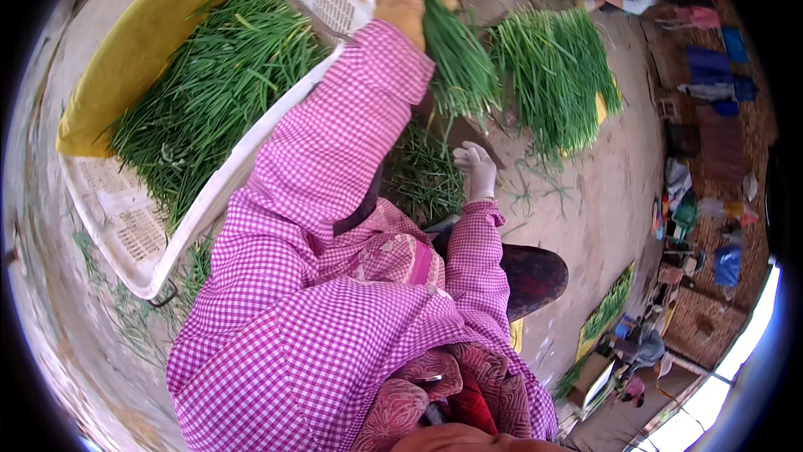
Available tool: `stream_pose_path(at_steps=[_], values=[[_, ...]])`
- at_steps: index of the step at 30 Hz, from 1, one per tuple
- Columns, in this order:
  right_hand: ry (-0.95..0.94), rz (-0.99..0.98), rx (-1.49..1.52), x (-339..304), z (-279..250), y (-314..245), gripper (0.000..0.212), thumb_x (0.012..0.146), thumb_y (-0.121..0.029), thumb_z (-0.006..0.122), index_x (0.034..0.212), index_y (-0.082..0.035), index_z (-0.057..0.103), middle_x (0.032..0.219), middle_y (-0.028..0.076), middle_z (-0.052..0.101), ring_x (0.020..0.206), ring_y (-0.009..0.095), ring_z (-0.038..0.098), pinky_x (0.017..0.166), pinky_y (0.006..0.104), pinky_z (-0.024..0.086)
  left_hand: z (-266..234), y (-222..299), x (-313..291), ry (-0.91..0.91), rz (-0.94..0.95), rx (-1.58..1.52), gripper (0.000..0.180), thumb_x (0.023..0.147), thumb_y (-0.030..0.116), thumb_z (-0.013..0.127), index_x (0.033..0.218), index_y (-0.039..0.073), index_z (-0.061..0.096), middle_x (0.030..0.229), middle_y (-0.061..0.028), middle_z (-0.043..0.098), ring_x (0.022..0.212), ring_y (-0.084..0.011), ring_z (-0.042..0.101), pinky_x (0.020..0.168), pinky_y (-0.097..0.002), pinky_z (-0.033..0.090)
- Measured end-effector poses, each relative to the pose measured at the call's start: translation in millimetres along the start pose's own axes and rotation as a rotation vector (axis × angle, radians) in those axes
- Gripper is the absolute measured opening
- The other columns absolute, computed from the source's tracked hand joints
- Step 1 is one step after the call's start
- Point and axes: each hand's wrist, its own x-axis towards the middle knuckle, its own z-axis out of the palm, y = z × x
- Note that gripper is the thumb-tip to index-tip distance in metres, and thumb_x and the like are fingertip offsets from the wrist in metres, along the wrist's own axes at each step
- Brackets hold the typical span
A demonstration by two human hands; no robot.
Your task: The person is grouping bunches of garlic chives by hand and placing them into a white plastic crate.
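The left hand [406, 10], in a yellowish glove, grips a bunch of green stalks [458, 59] just beyond the right rim of a white crate [211, 201]. The white-gloved right hand [477, 171], fingers loosely spread, is below the bunch. A green pile [552, 76] lies right; past its edge, floor [623, 176] opens out.

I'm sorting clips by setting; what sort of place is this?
Probably a produce yard or shed: a white perforated plastic crate holds long green leafy stalks, a second green stack lies to its right, and a brown brick wall stands beyond.
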Motion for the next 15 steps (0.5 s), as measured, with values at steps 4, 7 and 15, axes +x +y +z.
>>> stream_pose_path(at_steps=[4, 7, 15], values=[[-0.157, -0.256, 0.302, -31, 24, -85, 0.047, 0.090, -0.025, 0.056, 0.127, 0.001, 0.046, 0.119, 0.013, 0.057, 0.109, 0.022, 0.056, 0.090, 0.0325, 0.046, -16, -6, 20, 0.145, -0.101, -0.050, 0.019, 0.094, 0.017, 0.043, 0.085, 0.003, 0.053, 0.069, -0.0040, 0.052, 0.061, -0.0179, 0.050, 0.065, -0.0335, 0.045], [-0.381, -0.359, 0.542, -35, 50, -100, 0.064, 0.088, -0.030, 0.061, 0.136, 0.001, 0.033, 0.130, 0.014, 0.047, 0.117, 0.025, 0.049, 0.095, 0.0378, 0.043, -21, -22, 26, 0.224, -0.220, -0.068, 0.017, 0.093, 0.019, 0.046, 0.084, 0.005, 0.051, 0.070, -0.0029, 0.050, 0.064, -0.0201, 0.049, 0.068, -0.0349, 0.044], [-0.211, -0.009, 0.885, -49, 57, -119, 0.033, 0.094, -0.029, 0.049, 0.118, -0.007, 0.051, 0.104, 0.002, 0.060, 0.078, 0.010, 0.057, 0.062, 0.0245, 0.043, -9, -30, 13, -0.072, -0.364, 0.119, 0.022, 0.083, 0.003, 0.057, 0.105, 0.002, 0.057, 0.091, -0.0106, 0.062, 0.083, -0.0267, 0.061, 0.075, -0.0407, 0.051]])
